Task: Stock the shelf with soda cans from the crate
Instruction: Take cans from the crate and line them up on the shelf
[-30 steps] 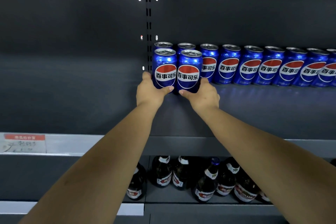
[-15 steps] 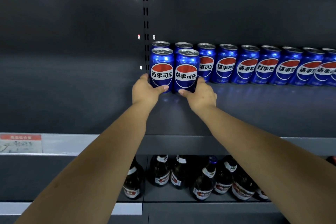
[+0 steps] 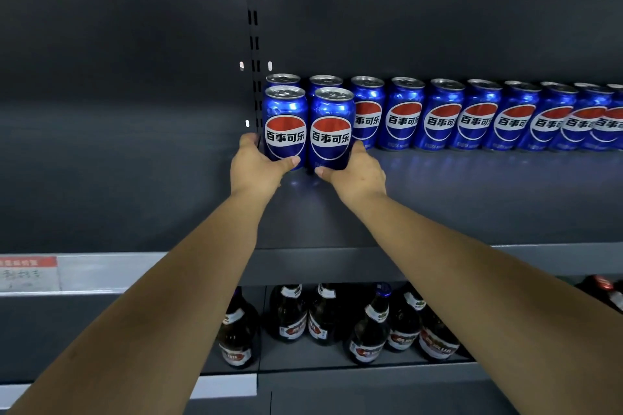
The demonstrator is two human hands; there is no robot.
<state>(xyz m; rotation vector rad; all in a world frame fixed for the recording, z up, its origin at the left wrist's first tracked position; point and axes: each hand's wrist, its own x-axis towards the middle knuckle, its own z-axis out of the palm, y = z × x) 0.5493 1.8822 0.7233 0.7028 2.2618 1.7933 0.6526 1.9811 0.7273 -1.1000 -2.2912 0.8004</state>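
Two blue soda cans stand side by side on the dark shelf (image 3: 438, 199), in front of a back row of the same blue cans (image 3: 478, 118) running to the right. My left hand (image 3: 256, 168) grips the base of the left front can (image 3: 286, 125), thumb across its front. My right hand (image 3: 357, 175) grips the base of the right front can (image 3: 332, 128) the same way. Both cans are upright and touch each other. The crate is out of view.
A slotted upright (image 3: 253, 44) divides the shelf just left of the cans; the bay to its left holds nothing. Dark glass bottles (image 3: 323, 317) stand on the lower shelf. A price tag strip (image 3: 28, 274) runs along the shelf edge at left.
Both hands with their two cans have slid slightly farther back on the shelf, toward the back row. The grip on each can is the same.
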